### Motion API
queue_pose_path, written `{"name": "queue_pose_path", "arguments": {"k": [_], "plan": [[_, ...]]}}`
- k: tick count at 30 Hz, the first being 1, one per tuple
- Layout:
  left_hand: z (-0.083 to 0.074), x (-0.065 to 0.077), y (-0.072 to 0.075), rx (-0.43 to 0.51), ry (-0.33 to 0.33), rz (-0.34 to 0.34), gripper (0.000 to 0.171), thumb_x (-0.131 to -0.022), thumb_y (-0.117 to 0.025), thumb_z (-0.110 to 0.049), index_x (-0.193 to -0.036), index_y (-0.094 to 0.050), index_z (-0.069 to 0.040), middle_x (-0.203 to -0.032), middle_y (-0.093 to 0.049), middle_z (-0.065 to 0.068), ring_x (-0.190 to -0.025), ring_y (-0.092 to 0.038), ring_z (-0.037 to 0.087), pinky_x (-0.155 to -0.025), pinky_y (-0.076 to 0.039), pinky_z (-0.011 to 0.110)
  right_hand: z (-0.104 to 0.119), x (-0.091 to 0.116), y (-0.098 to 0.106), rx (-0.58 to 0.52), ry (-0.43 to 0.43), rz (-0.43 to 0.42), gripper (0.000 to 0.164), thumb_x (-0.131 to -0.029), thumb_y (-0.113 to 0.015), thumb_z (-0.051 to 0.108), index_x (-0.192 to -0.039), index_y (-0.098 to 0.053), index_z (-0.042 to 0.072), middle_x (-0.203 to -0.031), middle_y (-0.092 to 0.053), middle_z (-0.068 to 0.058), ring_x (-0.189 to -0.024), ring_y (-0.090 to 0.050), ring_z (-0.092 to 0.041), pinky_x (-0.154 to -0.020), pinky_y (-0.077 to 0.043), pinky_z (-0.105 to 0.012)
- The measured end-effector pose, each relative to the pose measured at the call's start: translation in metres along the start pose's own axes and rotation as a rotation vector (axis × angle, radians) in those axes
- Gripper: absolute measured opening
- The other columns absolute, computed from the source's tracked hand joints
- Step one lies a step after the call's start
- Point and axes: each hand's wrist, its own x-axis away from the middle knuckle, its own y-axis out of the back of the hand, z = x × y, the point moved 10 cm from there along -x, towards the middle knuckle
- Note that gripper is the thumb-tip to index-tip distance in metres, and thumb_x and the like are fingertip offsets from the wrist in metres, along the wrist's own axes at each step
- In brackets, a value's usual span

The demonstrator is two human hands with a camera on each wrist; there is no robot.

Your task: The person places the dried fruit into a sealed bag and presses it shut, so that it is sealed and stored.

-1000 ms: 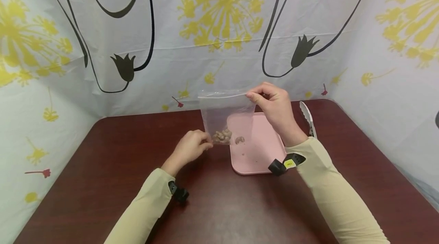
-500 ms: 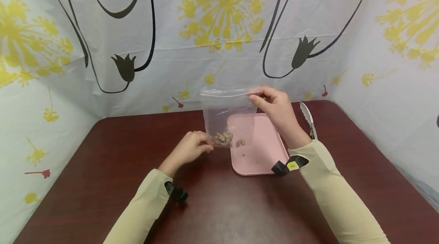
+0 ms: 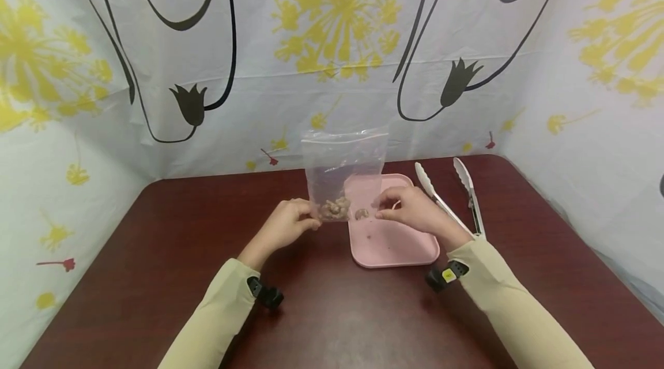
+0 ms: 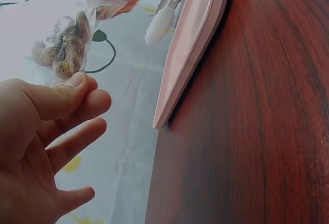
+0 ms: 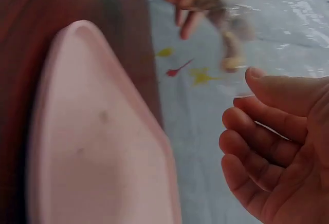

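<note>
A clear zip-top plastic bag [image 3: 342, 155] is held up in the head view, its zip edge at the top. Brown, lumpy pieces [image 3: 336, 208] are bunched in its lower left, and a single one lies further right along the bottom. My left hand [image 3: 287, 222] pinches the lower left corner between thumb and forefinger, the other fingers spread in the left wrist view. My right hand [image 3: 412, 210] has thumb and forefinger at the lower right corner, pinching the clear film in the right wrist view, its other fingers loosely bent.
Behind and below the bag lies a pink tray [image 3: 399, 248] with a few dark specks on it. White-tipped tongs [image 3: 473, 199] lie spread to its right, partly behind the right forearm. A patterned sheet [image 3: 249, 109] hangs beyond the far edge of the dark red table [image 3: 207, 219].
My right hand has let go of the bag's upper right and moved down to its lower right corner. My left hand has kept its pinch, and both tong arms now show.
</note>
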Motion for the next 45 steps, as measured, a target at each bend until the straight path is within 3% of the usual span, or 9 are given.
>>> {"name": "queue_pose_path", "arguments": {"k": [3,12,21,26,29,31,37,42,45], "plan": [[0.000,0.000,0.000,0.001,-0.001,-0.006,0.013,-0.080,-0.074,-0.012,-0.070,-0.067,-0.014,-0.084,-0.070,0.000,-0.085,-0.063,0.018,-0.078,-0.049,0.033,-0.003,0.002,-0.011,0.003,0.003,0.033,0.003,-0.082,-0.074,0.014,-0.081,-0.072,0.011,-0.076,-0.069,0.005,-0.069,-0.055,-0.004,-0.066,-0.045,-0.023],[0.001,-0.001,0.001,0.017,0.039,-0.011,0.015,-0.081,-0.074,-0.012,-0.069,-0.067,-0.015,-0.078,-0.067,-0.004,-0.080,-0.060,0.014,-0.074,-0.046,0.029,-0.001,0.001,-0.010,0.065,0.015,-0.011,0.009,-0.082,-0.073,0.010,-0.074,-0.069,0.013,-0.069,-0.066,0.006,-0.064,-0.052,-0.003,-0.061,-0.044,-0.022],[0.002,0.000,-0.003,0.030,0.041,0.010,0.016,-0.082,-0.073,-0.010,-0.069,-0.067,-0.017,-0.072,-0.065,-0.006,-0.079,-0.059,0.013,-0.075,-0.049,0.037,-0.003,0.000,-0.007,0.094,0.043,-0.032,0.015,-0.079,-0.075,0.009,-0.068,-0.066,0.015,-0.063,-0.061,0.009,-0.061,-0.049,-0.003,-0.059,-0.042,-0.022],[0.003,0.000,-0.004,0.014,0.050,0.020,0.012,-0.082,-0.073,-0.012,-0.072,-0.069,-0.015,-0.078,-0.069,-0.004,-0.085,-0.062,0.017,-0.093,-0.045,0.047,-0.006,0.002,-0.009,0.062,0.048,-0.023,0.014,-0.079,-0.075,0.008,-0.069,-0.067,0.015,-0.066,-0.064,0.009,-0.063,-0.051,-0.002,-0.060,-0.043,-0.022],[0.003,-0.001,-0.005,-0.017,0.057,0.021,0.005,-0.083,-0.073,-0.014,-0.080,-0.070,-0.013,-0.084,-0.071,-0.001,-0.088,-0.064,0.021,-0.104,-0.036,0.055,-0.006,0.003,-0.009,0.045,0.043,-0.025,0.014,-0.079,-0.075,0.008,-0.070,-0.068,0.015,-0.067,-0.065,0.008,-0.063,-0.051,-0.002,-0.060,-0.044,-0.022],[0.003,-0.002,-0.006,-0.023,0.064,0.026,0.006,-0.084,-0.072,-0.014,-0.089,-0.071,-0.012,-0.090,-0.072,0.001,-0.091,-0.065,0.024,-0.104,-0.036,0.056,-0.007,0.004,-0.010,0.031,0.035,-0.026,0.014,-0.079,-0.074,0.008,-0.069,-0.068,0.016,-0.066,-0.065,0.009,-0.063,-0.050,-0.001,-0.059,-0.043,-0.021],[0.003,-0.001,-0.010,0.123,0.109,0.051,0.035,-0.086,-0.070,-0.013,-0.121,-0.065,-0.013,-0.096,-0.071,0.005,-0.093,-0.065,0.023,-0.088,-0.049,0.047,-0.010,0.004,-0.012,-0.008,0.004,-0.012,0.014,-0.080,-0.073,0.009,-0.068,-0.068,0.015,-0.064,-0.062,0.009,-0.059,-0.046,-0.003,-0.056,-0.039,-0.021],[0.005,-0.001,-0.010,0.255,0.182,0.062,0.035,-0.090,-0.067,-0.018,-0.124,-0.063,-0.011,-0.111,-0.069,0.008,-0.108,-0.064,0.022,-0.091,-0.050,0.042,-0.012,0.006,-0.014,-0.013,-0.011,0.001,0.014,-0.081,-0.073,0.011,-0.069,-0.067,0.015,-0.064,-0.061,0.009,-0.060,-0.045,-0.005,-0.056,-0.037,-0.021],[0.006,-0.001,-0.010,0.305,0.217,0.067,0.035,-0.091,-0.065,-0.020,-0.125,-0.062,-0.009,-0.116,-0.068,0.010,-0.108,-0.064,0.023,-0.089,-0.051,0.039,-0.013,0.007,-0.015,-0.039,-0.013,0.008,0.014,-0.081,-0.073,0.010,-0.070,-0.067,0.014,-0.064,-0.061,0.008,-0.061,-0.046,-0.005,-0.057,-0.038,-0.022]]}}
